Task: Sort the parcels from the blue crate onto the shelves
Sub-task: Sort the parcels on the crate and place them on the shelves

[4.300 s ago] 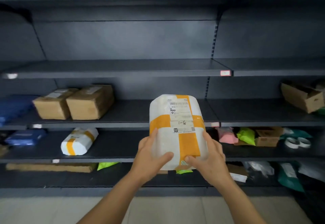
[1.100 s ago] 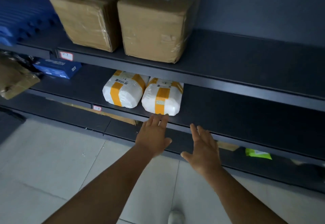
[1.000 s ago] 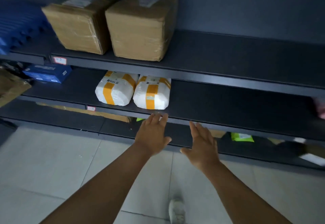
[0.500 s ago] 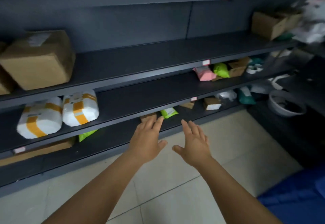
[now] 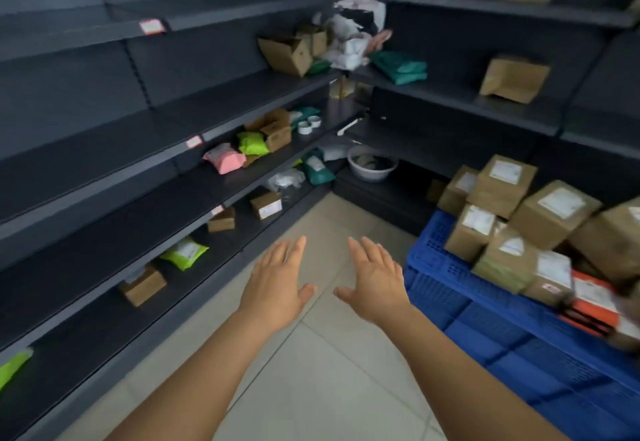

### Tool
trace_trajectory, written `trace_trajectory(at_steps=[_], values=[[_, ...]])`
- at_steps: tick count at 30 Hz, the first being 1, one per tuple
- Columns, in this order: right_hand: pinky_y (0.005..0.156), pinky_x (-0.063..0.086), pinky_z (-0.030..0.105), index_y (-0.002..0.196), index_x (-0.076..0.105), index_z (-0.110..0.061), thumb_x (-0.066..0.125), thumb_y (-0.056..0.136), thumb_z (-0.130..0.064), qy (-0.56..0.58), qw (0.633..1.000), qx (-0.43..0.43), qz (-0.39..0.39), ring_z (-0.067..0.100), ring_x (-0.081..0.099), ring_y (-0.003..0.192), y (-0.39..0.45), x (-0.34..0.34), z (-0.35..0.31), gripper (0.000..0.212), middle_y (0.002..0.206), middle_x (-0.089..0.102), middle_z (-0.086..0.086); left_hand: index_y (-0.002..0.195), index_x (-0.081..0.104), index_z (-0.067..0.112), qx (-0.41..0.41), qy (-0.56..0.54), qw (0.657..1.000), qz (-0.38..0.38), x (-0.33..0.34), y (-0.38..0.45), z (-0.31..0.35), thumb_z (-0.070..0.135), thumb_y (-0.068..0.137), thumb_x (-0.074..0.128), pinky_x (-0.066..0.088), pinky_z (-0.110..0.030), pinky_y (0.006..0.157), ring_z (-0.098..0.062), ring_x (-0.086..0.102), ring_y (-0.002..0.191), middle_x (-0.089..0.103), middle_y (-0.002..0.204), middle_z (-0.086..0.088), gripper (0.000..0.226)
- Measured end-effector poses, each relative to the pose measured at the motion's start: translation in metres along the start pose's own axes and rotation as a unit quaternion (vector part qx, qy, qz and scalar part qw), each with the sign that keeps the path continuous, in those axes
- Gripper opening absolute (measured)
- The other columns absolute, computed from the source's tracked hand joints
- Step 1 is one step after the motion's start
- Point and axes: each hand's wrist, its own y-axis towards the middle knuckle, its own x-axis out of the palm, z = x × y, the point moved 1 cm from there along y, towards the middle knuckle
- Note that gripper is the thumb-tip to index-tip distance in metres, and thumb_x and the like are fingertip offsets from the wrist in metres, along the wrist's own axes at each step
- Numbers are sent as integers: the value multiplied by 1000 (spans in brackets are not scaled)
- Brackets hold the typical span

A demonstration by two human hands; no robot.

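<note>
The blue crate [image 5: 440, 262] stands at the right on top of another blue crate, piled with several brown cardboard parcels [image 5: 554, 212] and an orange one [image 5: 594, 305]. My left hand [image 5: 277, 283] and my right hand [image 5: 375, 279] hover side by side over the tiled floor, palms down, fingers spread, holding nothing. The crate lies just right of my right hand. Dark shelves [image 5: 114, 219] run along the left wall and carry scattered parcels.
On the left shelves lie a pink bag [image 5: 225, 160], green bags [image 5: 185, 252] and small boxes [image 5: 143, 284]. A white basin [image 5: 372, 167] sits in the corner. More shelves at the back right hold a box [image 5: 514, 78] and a teal bag [image 5: 400, 68].
The white-and-orange parcel I held was set on the shelf beside another like it. Both hands came away with nothing in them, and my view has swung right to the blue crate.
</note>
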Motion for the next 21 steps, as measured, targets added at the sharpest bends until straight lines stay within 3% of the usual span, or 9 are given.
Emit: trace_trajectory(at_steps=[10, 21], values=[[119, 8, 44, 154, -4, -28, 59, 90, -45, 6, 992, 119, 38, 23, -3, 148, -39, -62, 180, 91, 161, -4, -4, 154, 0, 26, 117, 25, 992, -44, 58, 50, 175, 44, 94, 53, 15, -37, 119, -19, 5, 148, 8, 161, -2, 82], [118, 9, 43, 153, 1, -30, 63, 88, -44, 37, 968, 232, 94, 23, 1, 148, -38, -100, 282, 91, 161, 1, -4, 154, 0, 22, 230, 44, 968, -88, 107, 122, 280, 44, 94, 52, 14, -39, 120, -20, 5, 148, 9, 161, -3, 82]])
